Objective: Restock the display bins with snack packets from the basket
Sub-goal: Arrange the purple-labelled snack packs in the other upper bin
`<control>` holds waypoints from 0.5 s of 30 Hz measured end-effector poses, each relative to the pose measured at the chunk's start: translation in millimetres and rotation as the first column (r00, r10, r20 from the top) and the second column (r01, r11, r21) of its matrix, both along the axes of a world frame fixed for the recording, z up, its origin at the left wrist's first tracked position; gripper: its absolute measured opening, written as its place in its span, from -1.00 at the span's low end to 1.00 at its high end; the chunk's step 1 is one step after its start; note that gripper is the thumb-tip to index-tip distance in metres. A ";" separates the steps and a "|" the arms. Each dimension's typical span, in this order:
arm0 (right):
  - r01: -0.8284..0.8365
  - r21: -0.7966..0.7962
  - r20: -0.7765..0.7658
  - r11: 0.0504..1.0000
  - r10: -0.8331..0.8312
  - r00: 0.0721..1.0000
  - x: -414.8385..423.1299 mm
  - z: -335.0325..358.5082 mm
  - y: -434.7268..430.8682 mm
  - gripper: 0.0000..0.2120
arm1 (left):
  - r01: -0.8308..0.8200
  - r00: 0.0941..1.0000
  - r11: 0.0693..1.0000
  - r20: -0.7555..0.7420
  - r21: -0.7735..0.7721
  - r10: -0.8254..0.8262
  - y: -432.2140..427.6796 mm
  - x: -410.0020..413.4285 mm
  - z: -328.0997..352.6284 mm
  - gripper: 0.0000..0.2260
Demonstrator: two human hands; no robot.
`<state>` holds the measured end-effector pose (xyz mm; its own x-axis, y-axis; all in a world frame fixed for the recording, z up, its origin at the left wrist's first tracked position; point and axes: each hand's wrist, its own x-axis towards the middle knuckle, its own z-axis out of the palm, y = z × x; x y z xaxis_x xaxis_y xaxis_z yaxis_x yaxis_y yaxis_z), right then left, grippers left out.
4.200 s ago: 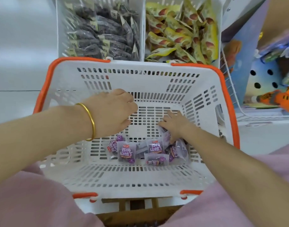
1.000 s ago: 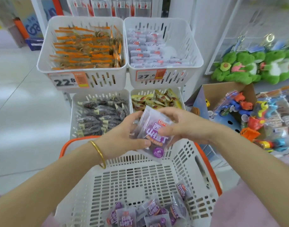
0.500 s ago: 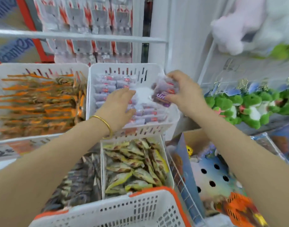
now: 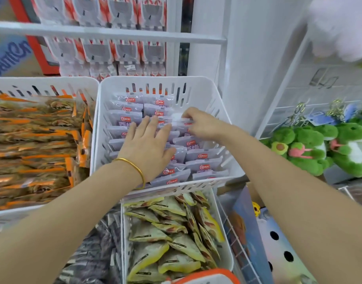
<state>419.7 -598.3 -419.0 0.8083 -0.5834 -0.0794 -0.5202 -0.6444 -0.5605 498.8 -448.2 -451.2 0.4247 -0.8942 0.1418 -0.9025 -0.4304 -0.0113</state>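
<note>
Only a corner of the orange-rimmed basket (image 4: 204,278) shows at the bottom edge, its contents out of frame. Just above it, a lower bin (image 4: 227,253) holds yellow packets (image 4: 172,238); the dark packets (image 4: 90,259) beside them are blurred and partly covered by the left forearm. Higher up, pale purple packets (image 4: 204,160) stand on edge in rows in the white display bin (image 4: 196,87), where the 2 hands meet. The left hand (image 4: 147,148) lies flat on the rows, fingers straight and spread, hiding the packets beneath. The right hand (image 4: 204,126) has its fingers curled, pinching the top edge of a snack packet (image 4: 179,125) among the right-hand rows; blur hides the packet's print. Orange packets (image 4: 32,140) fill the neighbouring bin, which is cut off at the left
</note>
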 end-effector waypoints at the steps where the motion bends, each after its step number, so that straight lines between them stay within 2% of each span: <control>1: 0.016 0.057 0.032 0.998 -0.018 0.999 -1.9 4.5 1.0 -0.64 | 0.001 1.000 1.000 -0.001 0.009 -0.001 -0.4 -0.2 1.1 -0.45; 3: 0.013 0.096 0.060 0.995 -0.019 0.998 -6.9 10.5 4.8 -0.57 | 0.002 1.000 1.000 -0.002 0.031 -0.002 -0.9 -0.5 2.8 -0.45; 6: -0.051 0.051 -0.011 0.997 0.052 0.999 -15.7 11.2 17.0 -0.51 | 0.003 1.000 0.997 -0.017 0.073 -0.002 2.7 -3.7 9.6 -0.45; 8: -0.011 -0.018 0.078 1.000 0.012 0.997 -27.9 17.4 24.2 -0.48 | 0.006 0.998 1.000 -0.058 0.030 -0.004 12.9 -9.9 20.4 -0.45; 10: 0.057 -0.044 0.236 0.997 -0.045 0.971 -51.7 28.7 37.8 -0.45 | 0.040 0.994 0.996 -0.097 -0.075 -0.048 36.1 -22.4 32.6 -0.47; 13: 0.056 0.103 0.442 0.993 -0.096 0.892 -103.3 30.6 84.6 -0.49 | 0.157 0.965 0.941 -0.156 -0.298 -0.210 105.8 -62.1 39.2 -0.42; 15: 0.008 0.317 0.500 0.948 -0.175 0.848 -138.0 18.5 133.5 -0.55 | 0.216 0.930 0.924 -0.220 -0.316 -0.293 161.1 -96.3 29.9 -0.42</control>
<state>281.7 -464.8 -400.5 0.7225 -0.6737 0.1553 -0.1496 -0.3716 -0.9163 402.4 -287.2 -421.3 0.2437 -0.9156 0.3199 -0.9362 -0.1359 0.3242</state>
